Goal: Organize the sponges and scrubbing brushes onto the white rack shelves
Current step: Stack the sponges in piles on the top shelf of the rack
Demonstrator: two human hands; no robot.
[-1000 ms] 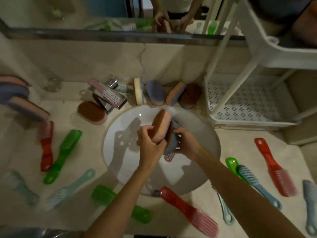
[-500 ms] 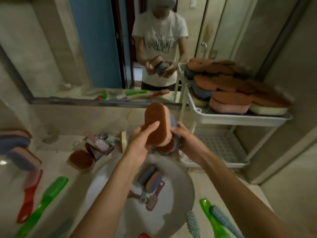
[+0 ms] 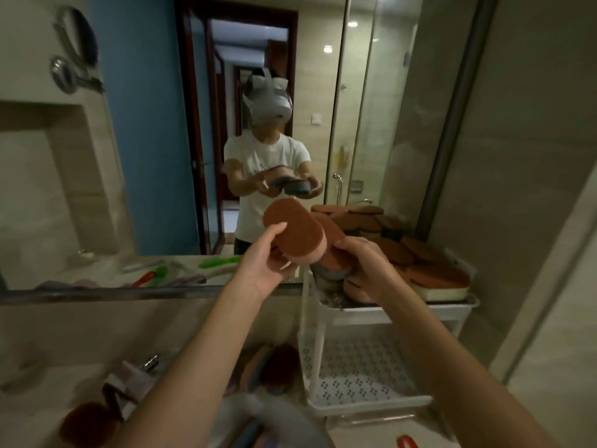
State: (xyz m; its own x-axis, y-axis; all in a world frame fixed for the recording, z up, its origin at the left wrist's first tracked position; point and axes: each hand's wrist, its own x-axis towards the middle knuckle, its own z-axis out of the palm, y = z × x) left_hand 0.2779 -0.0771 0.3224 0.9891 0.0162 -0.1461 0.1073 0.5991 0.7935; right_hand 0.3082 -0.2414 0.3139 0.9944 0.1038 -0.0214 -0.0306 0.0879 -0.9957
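Versus 0.5 s ago: both hands are higher and further right, now at the left end of the white rack (image 3: 452,310), and the sink has mostly left the view. Left hand (image 3: 261,266) grips an oval sponge (image 3: 294,234) with a pink foam body and a rough brown scouring face turned up, thumb on that face. Right hand (image 3: 365,266) curls round a second sponge (image 3: 336,263), grey-blue body and brown pad, partly beneath the first and above the top-shelf pile (image 3: 420,253) of oval brown-topped sponges. Lower shelf (image 3: 365,373): perforated white plastic.
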